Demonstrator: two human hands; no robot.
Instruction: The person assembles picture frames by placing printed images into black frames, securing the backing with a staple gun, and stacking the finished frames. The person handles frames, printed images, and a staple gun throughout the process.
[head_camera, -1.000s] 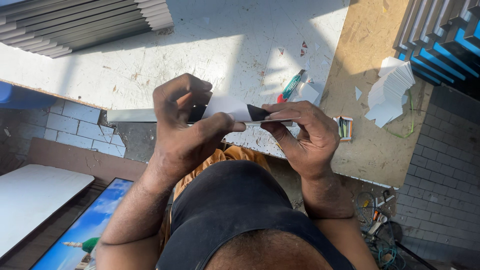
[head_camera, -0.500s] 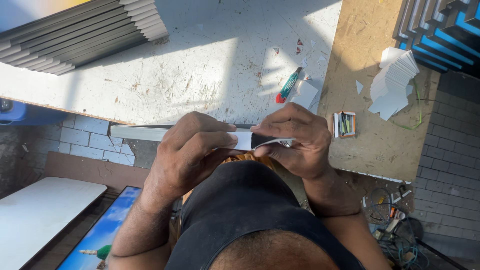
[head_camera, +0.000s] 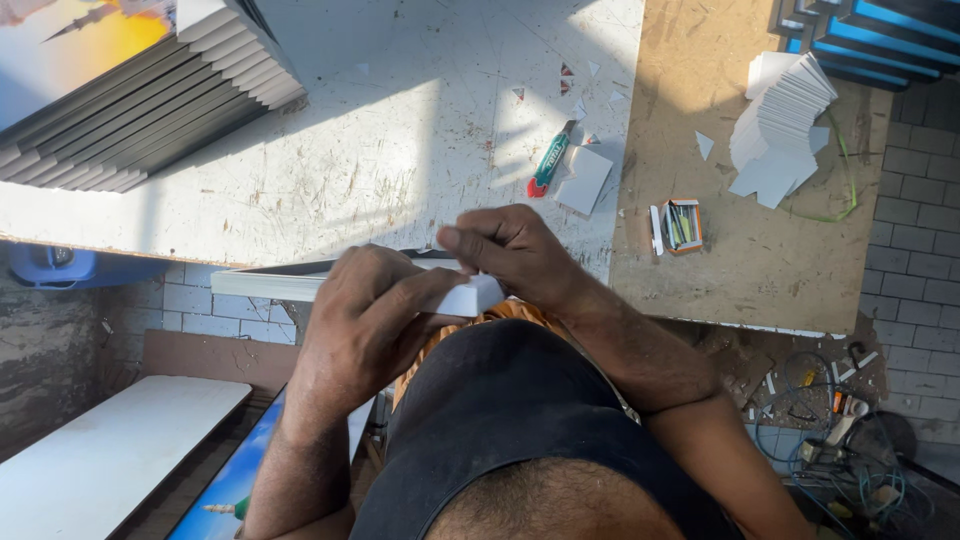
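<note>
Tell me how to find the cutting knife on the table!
Look at the big white table, scratched and sunlit. Near its right edge, above the right hand, lies the small knife beside a white card. It alone is green with a red tip.

Frame strip (head_camera: 300, 284) held in the hands — white face, dark back edge. Table (head_camera: 330, 180): white, scratched, speckled with brown marks; adjoining board (head_camera: 780, 260) plain tan. Utility knife (head_camera: 549, 160) green with a red tip. Card stack (head_camera: 785, 130) white. Small box (head_camera: 682, 223) orange-rimmed. Stacked panels (head_camera: 140, 110) grey-edged — top one printed yellow-orange. Bucket (head_camera: 60, 268) blue.
</note>
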